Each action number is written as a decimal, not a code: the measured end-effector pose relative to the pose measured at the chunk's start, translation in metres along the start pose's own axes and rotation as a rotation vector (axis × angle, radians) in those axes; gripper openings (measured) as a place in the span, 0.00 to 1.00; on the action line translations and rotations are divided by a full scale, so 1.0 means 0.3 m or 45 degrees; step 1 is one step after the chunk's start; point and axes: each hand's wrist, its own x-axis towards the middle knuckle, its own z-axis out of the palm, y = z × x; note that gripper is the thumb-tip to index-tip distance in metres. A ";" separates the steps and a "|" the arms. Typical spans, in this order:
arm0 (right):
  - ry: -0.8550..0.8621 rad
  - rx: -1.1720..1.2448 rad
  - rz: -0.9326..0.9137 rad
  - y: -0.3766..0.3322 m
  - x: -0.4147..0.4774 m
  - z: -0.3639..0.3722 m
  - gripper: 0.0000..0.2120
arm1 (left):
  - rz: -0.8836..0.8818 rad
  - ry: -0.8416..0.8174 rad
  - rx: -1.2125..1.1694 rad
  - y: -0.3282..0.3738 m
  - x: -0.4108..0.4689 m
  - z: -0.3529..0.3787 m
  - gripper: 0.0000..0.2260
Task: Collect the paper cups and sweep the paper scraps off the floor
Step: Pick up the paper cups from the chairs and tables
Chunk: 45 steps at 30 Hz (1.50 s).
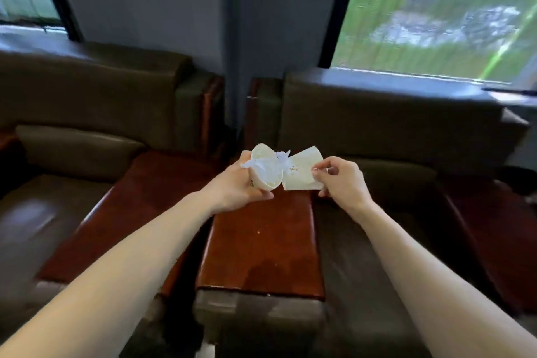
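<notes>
Two paper cups were held in the air over the far end of the wooden armrest top (261, 244), touching each other. The left hand (235, 187) was curled round the left cup (271, 180), which tilted with its open mouth up and toward the camera. Crumpled white paper scraps (268, 164) filled it and stuck out over the rim. The right hand (341, 180) pinched the right cup (300, 173) between thumb and fingertips. That cup lay sideways, its long axis running left to right and rising to the right, its left end against the other cup. Which end was its mouth could not be told. Both cups hung above the wood, not resting on it. The armrest top ran toward the viewer between the left sofa (87, 102) and the right sofa (392, 116), its front edge near the bottom of the view.
</notes>
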 end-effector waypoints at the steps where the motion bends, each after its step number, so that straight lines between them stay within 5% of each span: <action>1: 0.063 -0.009 0.049 0.057 -0.069 -0.115 0.02 | 0.050 -0.068 -0.025 0.100 0.018 0.085 0.26; 7: 0.468 -0.104 0.342 0.381 -0.502 -0.735 0.05 | 0.318 -0.451 0.007 0.678 0.121 0.580 0.18; 14: 0.857 -0.083 0.651 0.691 -0.879 -1.207 0.01 | 0.654 -0.654 0.066 1.195 0.185 1.049 0.29; 24: 1.116 -0.017 0.846 1.129 -0.996 -1.756 0.10 | 0.949 -0.856 0.113 1.735 0.508 1.644 0.21; 31: 1.095 -0.055 0.858 1.371 -0.747 -2.266 0.10 | 1.046 -0.825 0.144 2.123 0.931 1.899 0.22; 45: 0.866 0.077 0.693 2.119 -0.424 -3.196 0.07 | 0.745 -0.775 0.257 2.736 1.488 2.628 0.26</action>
